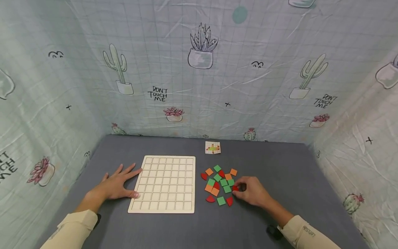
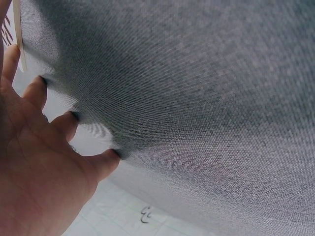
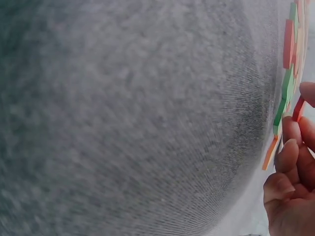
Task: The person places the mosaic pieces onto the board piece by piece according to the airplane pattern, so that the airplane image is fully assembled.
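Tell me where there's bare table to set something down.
Bare table lies between the right hand and the right curtain; another patch lies just nearer than the board, between the sleeves. It's crowded between board and right hand, where colored tiles lie close together, and the left hand rests on the board's left edge.

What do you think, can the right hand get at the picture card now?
Probably yes: nothing covers the picture card, though the right hand pinches a red piece that may need releasing first.

The grey bench [image 1: 280,166] carries a gridded board [image 1: 164,183], a card [image 1: 212,148] and red, orange and green tiles [image 1: 224,182].
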The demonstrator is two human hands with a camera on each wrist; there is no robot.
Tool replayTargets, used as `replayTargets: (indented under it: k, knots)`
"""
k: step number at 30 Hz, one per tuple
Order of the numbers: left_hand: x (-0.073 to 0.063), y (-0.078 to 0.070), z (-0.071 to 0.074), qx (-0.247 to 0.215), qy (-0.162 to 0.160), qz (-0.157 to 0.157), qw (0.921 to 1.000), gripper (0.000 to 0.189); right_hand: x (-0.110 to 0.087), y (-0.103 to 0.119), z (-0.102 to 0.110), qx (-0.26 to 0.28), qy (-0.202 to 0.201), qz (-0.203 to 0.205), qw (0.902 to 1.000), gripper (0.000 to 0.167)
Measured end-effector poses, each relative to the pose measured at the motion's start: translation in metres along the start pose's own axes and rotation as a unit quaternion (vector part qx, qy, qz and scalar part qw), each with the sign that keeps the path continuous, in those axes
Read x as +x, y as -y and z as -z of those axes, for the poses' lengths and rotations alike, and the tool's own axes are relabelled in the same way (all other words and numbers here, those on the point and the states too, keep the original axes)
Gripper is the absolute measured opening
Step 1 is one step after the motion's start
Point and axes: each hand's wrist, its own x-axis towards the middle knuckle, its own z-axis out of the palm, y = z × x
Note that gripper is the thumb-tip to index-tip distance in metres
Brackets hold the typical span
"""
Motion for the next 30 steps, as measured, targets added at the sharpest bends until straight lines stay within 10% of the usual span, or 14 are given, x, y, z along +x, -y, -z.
replayTargets:
  k: [30]
  knots:
    - [-0.003, -0.001, 0.003, -0.003, 0.001, 0.003, 1.0, 0.11, 0.022, 0.014, -0.001, 0.042, 0.023, 0.027, 0.9985, 0.018]
